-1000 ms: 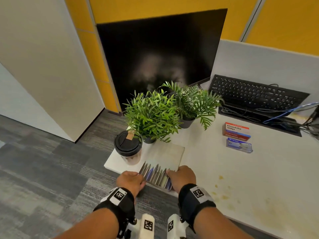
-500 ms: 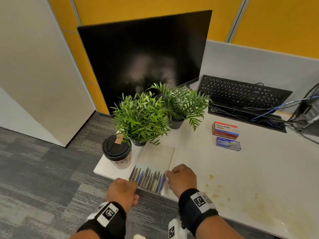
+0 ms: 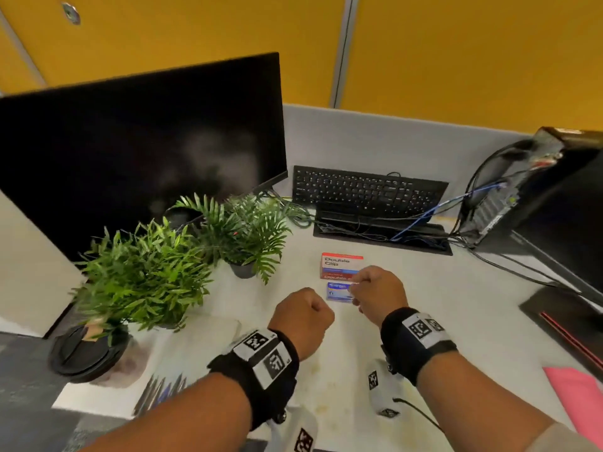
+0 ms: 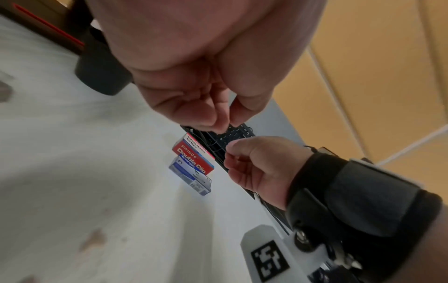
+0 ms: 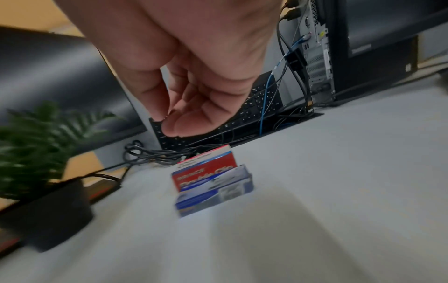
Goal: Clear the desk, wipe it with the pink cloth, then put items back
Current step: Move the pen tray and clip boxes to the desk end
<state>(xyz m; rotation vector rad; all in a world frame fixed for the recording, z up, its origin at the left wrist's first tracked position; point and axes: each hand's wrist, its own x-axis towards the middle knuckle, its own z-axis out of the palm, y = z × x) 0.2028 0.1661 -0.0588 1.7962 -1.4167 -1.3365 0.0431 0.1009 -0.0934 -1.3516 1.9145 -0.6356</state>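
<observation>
Both my hands hover over the white desk (image 3: 463,308). My left hand (image 3: 303,316) is curled in a fist and holds nothing; the left wrist view shows its fingers (image 4: 206,107) folded against the thumb. My right hand (image 3: 375,291) is curled too and empty, just above and right of a small blue box (image 3: 336,292). A red Double Clip box (image 3: 341,264) lies right behind the blue one. The pink cloth (image 3: 577,396) lies at the desk's near right edge. A row of pens (image 3: 160,389) sits at the near left corner.
Two potted plants (image 3: 143,275) (image 3: 248,230) and a lidded cup (image 3: 85,353) crowd the left end. A monitor (image 3: 130,151), a keyboard (image 3: 365,190), loose cables and a computer tower (image 3: 554,190) line the back. Brownish stains (image 3: 313,370) mark the desk near me.
Both hands have left the row of pens and moved right and forward to the two small boxes. My view has swung right, so the pink cloth now shows.
</observation>
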